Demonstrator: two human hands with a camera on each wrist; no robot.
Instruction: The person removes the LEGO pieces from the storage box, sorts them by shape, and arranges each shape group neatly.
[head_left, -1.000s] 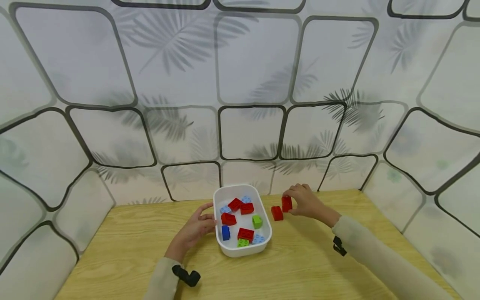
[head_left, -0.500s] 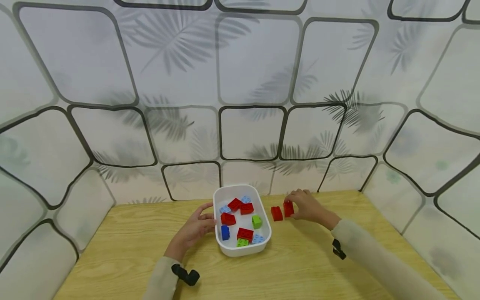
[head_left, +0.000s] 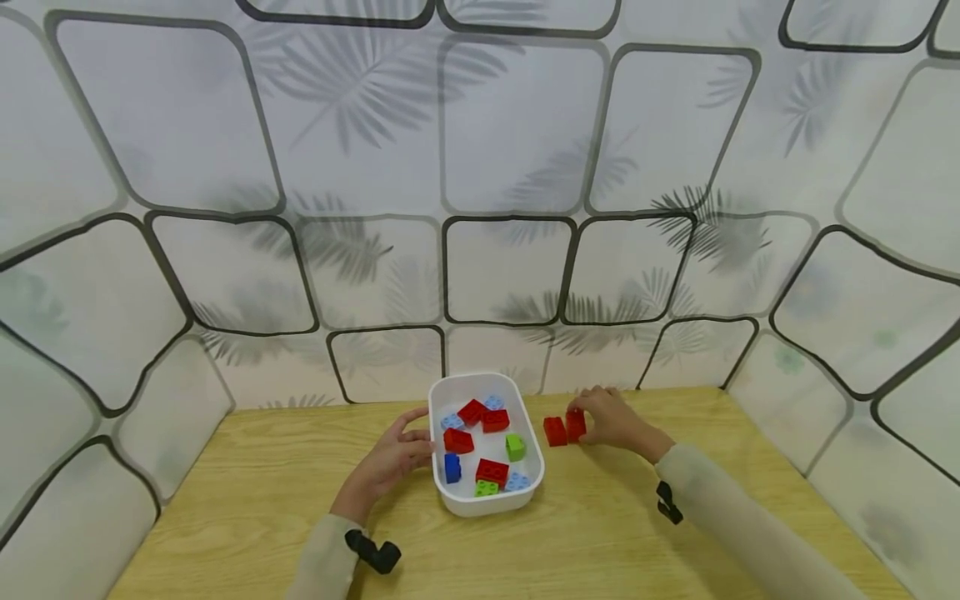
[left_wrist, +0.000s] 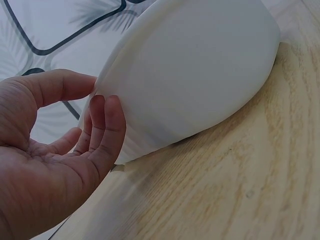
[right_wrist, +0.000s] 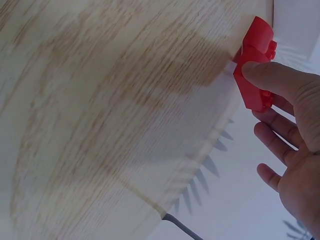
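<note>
A white plastic tray (head_left: 487, 505) holds toy bricks in red, light blue, dark blue and green. My left hand (head_left: 387, 462) holds the tray's left side; in the left wrist view the thumb (left_wrist: 65, 84) meets the rim and the curled fingers touch the outer wall. To the right of the tray, two red toy bricks stand close together. My right hand (head_left: 611, 418) pinches the right one, a red brick (right_wrist: 248, 85), between thumb and fingers. The left red brick (head_left: 555, 431) is untouched by the fingers in the head view. Fingertips behind the held brick are partly hidden.
A wooden table (head_left: 600, 533) lies under everything. A patterned fabric wall (head_left: 502, 267) rises right behind the tray and encloses both sides. Black wrist cameras sit on my left sleeve and right sleeve.
The right hand has lowered the red brick, first slightly rightward, then back left, close against the other red brick. The left hand and the tray keep their places.
</note>
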